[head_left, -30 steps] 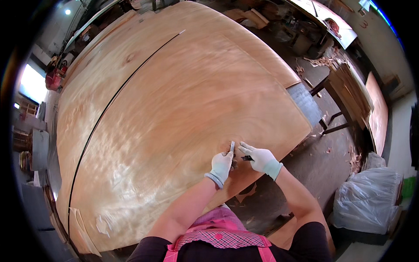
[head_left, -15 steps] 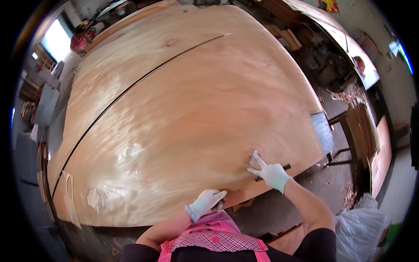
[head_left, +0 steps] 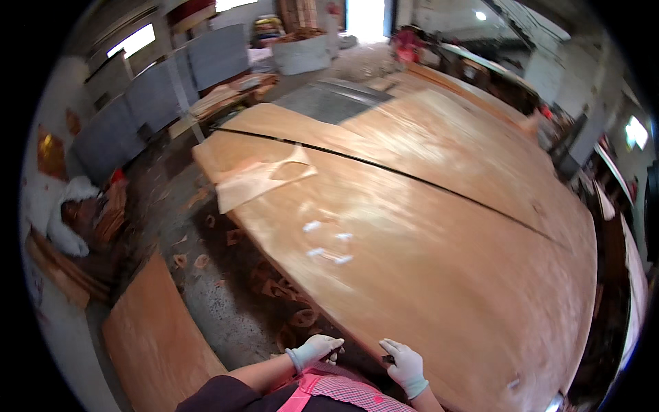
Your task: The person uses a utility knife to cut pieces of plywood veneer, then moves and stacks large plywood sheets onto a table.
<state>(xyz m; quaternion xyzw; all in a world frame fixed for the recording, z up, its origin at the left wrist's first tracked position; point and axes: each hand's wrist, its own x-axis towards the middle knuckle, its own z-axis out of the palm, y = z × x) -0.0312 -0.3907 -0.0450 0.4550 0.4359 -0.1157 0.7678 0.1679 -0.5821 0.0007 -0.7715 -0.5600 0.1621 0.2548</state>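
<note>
Hands are staying apart: right hand (head_left: 406,367), nearer the wood sheet (head_left: 425,275), is gripping a dark tool (head_left: 388,359); left hand (head_left: 316,349) is hanging half-curled outside its edge, contents unclear. Sheet is lying ahead and rightward, near edge slanting far-left to near-right.

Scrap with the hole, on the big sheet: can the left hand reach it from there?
Probably not without a step or a long lean: the scrap lies at the far left of the sheet, well beyond the left hand. Nothing seems to stand in between.
</note>
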